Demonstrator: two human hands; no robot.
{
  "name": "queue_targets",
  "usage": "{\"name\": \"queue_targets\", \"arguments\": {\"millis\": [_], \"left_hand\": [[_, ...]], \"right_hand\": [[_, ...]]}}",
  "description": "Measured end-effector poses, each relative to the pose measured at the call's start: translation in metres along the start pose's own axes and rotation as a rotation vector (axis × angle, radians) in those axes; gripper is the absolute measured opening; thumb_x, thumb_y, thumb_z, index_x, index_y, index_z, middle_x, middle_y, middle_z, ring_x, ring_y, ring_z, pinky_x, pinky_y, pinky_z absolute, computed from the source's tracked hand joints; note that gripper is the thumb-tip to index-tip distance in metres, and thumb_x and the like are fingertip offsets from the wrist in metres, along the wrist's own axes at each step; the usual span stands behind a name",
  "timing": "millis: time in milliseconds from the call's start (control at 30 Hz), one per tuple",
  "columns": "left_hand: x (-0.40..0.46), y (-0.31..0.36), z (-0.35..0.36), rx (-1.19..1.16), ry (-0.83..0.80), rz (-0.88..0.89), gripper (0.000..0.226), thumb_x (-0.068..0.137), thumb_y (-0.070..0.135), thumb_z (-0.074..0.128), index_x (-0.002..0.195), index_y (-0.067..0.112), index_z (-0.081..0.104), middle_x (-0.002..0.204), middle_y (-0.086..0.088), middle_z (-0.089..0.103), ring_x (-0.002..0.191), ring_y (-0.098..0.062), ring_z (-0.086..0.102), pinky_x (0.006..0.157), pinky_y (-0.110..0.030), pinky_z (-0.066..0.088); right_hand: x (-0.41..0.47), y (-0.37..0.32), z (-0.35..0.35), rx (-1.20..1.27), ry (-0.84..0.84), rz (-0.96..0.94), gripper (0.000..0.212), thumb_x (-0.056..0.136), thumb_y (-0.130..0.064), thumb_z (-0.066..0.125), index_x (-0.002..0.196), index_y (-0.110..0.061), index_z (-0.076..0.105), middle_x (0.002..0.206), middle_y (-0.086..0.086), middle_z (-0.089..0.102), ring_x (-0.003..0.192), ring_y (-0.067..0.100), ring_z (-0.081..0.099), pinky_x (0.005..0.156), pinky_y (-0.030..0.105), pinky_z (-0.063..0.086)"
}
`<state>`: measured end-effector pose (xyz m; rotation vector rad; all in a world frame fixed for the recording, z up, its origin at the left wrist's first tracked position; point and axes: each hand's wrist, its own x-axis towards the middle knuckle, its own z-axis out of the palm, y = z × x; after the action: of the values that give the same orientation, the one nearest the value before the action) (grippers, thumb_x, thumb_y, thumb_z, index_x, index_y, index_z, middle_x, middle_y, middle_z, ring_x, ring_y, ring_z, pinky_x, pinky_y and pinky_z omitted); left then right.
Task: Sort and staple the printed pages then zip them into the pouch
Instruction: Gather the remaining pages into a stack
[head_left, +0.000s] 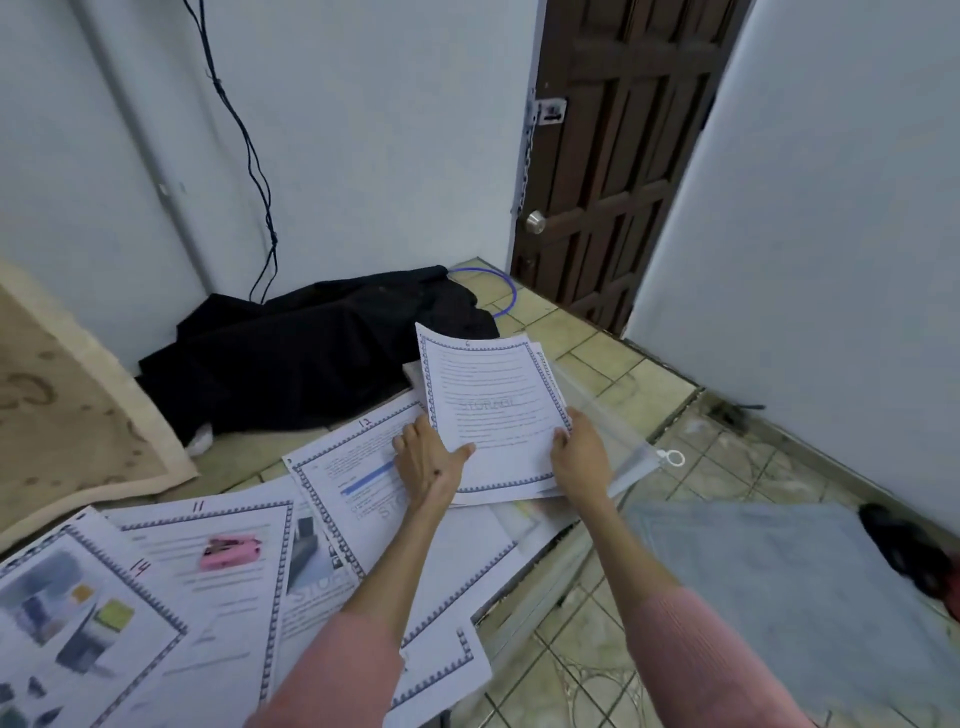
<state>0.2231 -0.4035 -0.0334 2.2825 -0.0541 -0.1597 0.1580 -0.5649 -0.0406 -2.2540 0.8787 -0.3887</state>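
Both hands hold the gathered stack (491, 410) above the floor's far papers, left hand (426, 462) and right hand (579, 457) pinching its lower corners; she should square the edges before stapling.

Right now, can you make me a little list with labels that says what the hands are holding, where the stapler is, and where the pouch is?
left hand: grips the lower left edge of the stack of printed pages
right hand: grips the stack's lower right edge
pink stapler: lies on the page marked 11, untouched
clear zip pouch: on the floor under and right of the stack
loose pages: 12 and 14 spread on the floor
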Motion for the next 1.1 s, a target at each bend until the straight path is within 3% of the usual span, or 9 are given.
{"name": "queue_targets", "arguments": {"millis": [133, 233, 367, 467, 567, 733, 933, 1000, 1100], "left_hand": [[0.002, -0.002, 0.001, 0.027, -0.041, -0.047, 0.095, 0.079, 0.036, 0.071, 0.147, 0.007, 0.013, 0.144, -0.019, 0.030, 0.131, -0.035, 0.028, 0.107, -0.044, 0.028], [0.000, -0.003, 0.001, 0.133, -0.079, -0.028, 0.095, 0.083, 0.042, 0.064, 0.148, 0.004, 0.007, 0.145, -0.019, 0.029, 0.133, -0.033, 0.027, 0.108, -0.040, 0.026], [0.001, -0.001, -0.003, 0.157, -0.128, -0.043, 0.094, 0.085, 0.045, 0.061, 0.149, 0.005, 0.004, 0.145, -0.019, 0.027, 0.132, -0.033, 0.026, 0.108, -0.041, 0.025], [0.001, -0.001, -0.014, 0.104, -0.151, -0.036, 0.084, 0.087, 0.042, 0.059, 0.148, 0.007, 0.011, 0.145, -0.018, 0.025, 0.132, -0.033, 0.024, 0.107, -0.040, 0.027], [-0.004, -0.016, -0.040, 0.142, -0.077, -0.008, 0.070, 0.090, 0.038, 0.055, 0.145, 0.012, 0.020, 0.150, -0.012, 0.021, 0.136, -0.030, 0.019, 0.109, -0.041, 0.023], [-0.029, -0.086, -0.114, 0.199, 0.187, -0.069, 0.054, 0.092, 0.031, 0.052, 0.140, 0.015, 0.036, 0.148, -0.007, 0.029, 0.135, -0.027, 0.026, 0.109, -0.041, 0.025], [-0.087, -0.201, -0.201, 0.287, 0.304, -0.249, 0.042, 0.094, 0.029, 0.048, 0.133, 0.012, 0.047, 0.142, -0.011, 0.045, 0.128, -0.029, 0.045, 0.106, -0.042, 0.036], [-0.105, -0.226, -0.216, 0.375, 0.292, -0.275, 0.044, 0.094, 0.034, 0.046, 0.135, 0.018, 0.045, 0.147, -0.006, 0.039, 0.136, -0.024, 0.035, 0.109, -0.048, 0.025], [-0.121, -0.248, -0.226, 0.411, 0.168, -0.311, 0.056, 0.094, 0.054, 0.032, 0.145, 0.033, 0.024, 0.158, 0.010, 0.008, 0.146, -0.013, 0.004, 0.114, -0.056, 0.001]], "right_hand": [[0.001, 0.004, 0.008, -0.324, 0.003, -0.063, 0.047, 0.096, -0.020, 0.035, 0.143, -0.021, 0.035, 0.149, 0.009, 0.032, 0.136, 0.028, 0.027, 0.107, 0.046, 0.025], [0.000, 0.009, 0.013, -0.422, -0.134, -0.070, 0.046, 0.098, -0.035, 0.028, 0.143, -0.025, 0.033, 0.155, 0.006, 0.024, 0.143, 0.027, 0.016, 0.113, 0.050, 0.012], [0.001, 0.002, 0.016, -0.530, -0.131, -0.082, 0.047, 0.097, -0.036, 0.027, 0.140, -0.019, 0.036, 0.155, 0.010, 0.022, 0.145, 0.029, 0.010, 0.115, 0.054, 0.004], [0.005, -0.018, 0.018, -0.596, -0.118, -0.066, 0.045, 0.096, -0.031, 0.032, 0.135, -0.011, 0.042, 0.156, 0.012, 0.017, 0.146, 0.031, 0.004, 0.116, 0.055, 0.001], [-0.001, -0.049, 0.029, -0.518, -0.139, -0.119, 0.046, 0.097, -0.030, 0.035, 0.140, -0.013, 0.037, 0.158, 0.012, 0.010, 0.146, 0.031, -0.002, 0.116, 0.053, -0.001], [-0.052, -0.110, 0.076, -0.365, -0.246, -0.350, 0.047, 0.097, -0.029, 0.039, 0.142, -0.017, 0.034, 0.158, 0.010, 0.014, 0.147, 0.028, 0.000, 0.117, 0.049, 0.003], [-0.148, -0.160, 0.139, -0.306, -0.461, -0.657, 0.046, 0.099, -0.031, 0.035, 0.143, -0.021, 0.033, 0.158, 0.006, 0.014, 0.147, 0.024, 0.003, 0.117, 0.046, 0.002], [-0.175, -0.167, 0.156, -0.286, -0.513, -0.711, 0.046, 0.098, -0.035, 0.034, 0.142, -0.023, 0.034, 0.158, 0.005, 0.015, 0.147, 0.024, 0.003, 0.117, 0.046, 0.002], [-0.196, -0.165, 0.175, -0.316, -0.541, -0.748, 0.058, 0.092, -0.052, 0.016, 0.142, -0.028, 0.032, 0.157, 0.003, 0.017, 0.146, 0.025, 0.007, 0.116, 0.049, 0.003]]}}
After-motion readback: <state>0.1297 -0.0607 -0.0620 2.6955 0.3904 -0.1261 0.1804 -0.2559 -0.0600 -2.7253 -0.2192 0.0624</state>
